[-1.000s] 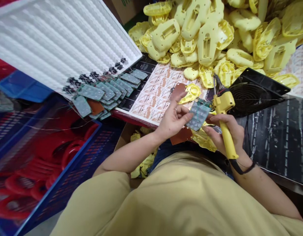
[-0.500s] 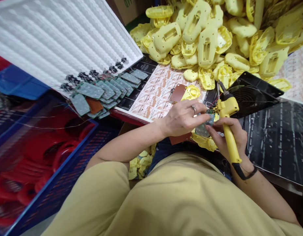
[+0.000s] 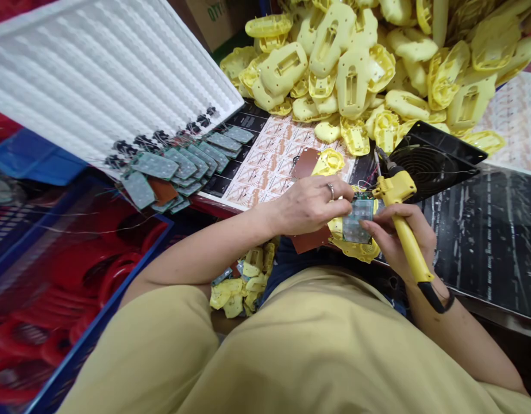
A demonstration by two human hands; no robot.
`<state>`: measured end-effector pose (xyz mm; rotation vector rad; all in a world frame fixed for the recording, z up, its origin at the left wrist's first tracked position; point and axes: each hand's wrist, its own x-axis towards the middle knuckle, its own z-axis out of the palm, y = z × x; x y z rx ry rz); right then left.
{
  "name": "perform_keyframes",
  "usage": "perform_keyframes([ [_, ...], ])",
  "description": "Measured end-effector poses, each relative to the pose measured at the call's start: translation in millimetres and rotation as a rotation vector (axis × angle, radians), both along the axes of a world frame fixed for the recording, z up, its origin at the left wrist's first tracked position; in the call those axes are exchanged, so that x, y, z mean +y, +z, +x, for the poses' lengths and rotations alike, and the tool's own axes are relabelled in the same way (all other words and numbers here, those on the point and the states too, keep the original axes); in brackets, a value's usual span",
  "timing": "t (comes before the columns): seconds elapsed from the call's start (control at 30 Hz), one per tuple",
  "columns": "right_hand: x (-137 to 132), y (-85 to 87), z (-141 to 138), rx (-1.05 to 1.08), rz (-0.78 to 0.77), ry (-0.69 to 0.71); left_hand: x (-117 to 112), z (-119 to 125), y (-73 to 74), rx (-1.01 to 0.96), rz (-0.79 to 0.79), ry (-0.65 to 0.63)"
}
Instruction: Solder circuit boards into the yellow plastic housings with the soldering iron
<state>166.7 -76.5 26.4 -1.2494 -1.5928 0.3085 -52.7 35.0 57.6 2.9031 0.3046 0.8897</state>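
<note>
The small green circuit board was held just to the near left of the black fan, over a yellow shell. The left hand pinched its upper left edge with curled fingers. The right hand touched its right edge with a fingertip, the other fingers wrapped round a yellow soldering iron whose tip pointed toward the fan. Beyond the fan lay a heap of yellow housings. Well to its left, a row of boards lay against a white tray.
</note>
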Motion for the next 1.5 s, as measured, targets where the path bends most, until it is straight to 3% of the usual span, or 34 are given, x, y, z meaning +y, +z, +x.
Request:
perform_keyframes([
  [0.2,-2,2.4,-2,-0.105,0.040,0.032,5,16,-1.8,-0.392,-0.795,0.146],
  [0.27,-2,4.5,-3,-0.192,0.096,0.032,7,24,-0.9,-0.391,-0.962,0.151],
  [0.33,-2,5.5,-3,-0.260,0.131,0.038,8,28,2.7,-0.338,-1.018,0.156],
  [0.47,-3,3.1,-2,-0.287,0.127,0.051,4,33,9.4,-0.294,-0.975,0.172],
  [0.73,-5,8.1,-3,-0.233,0.171,0.046,6,38,-1.2,-0.389,-1.059,0.204],
  [0.9,-8,7.6,29,-0.246,0.300,-0.105,33,20,27.0,-0.329,-1.013,0.426],
  [1.03,0,-7.1,54,-0.395,0.229,0.054,47,6,39.9,-0.178,-1.034,0.376],
  [1.17,17,-24.6,58,-0.494,0.152,0.227,48,13,21.3,0.151,-0.918,0.216],
  [1.27,24,-30.9,56,-0.560,0.143,0.288,40,28,2.8,0.315,-0.731,0.250],
  [1.37,21,-28.2,54,-0.551,0.178,0.267,31,41,-8.8,0.399,-0.617,0.295],
  [1.5,6,-10.0,54,-0.503,0.232,0.204,26,52,-19.0,0.429,-0.570,0.259],
])
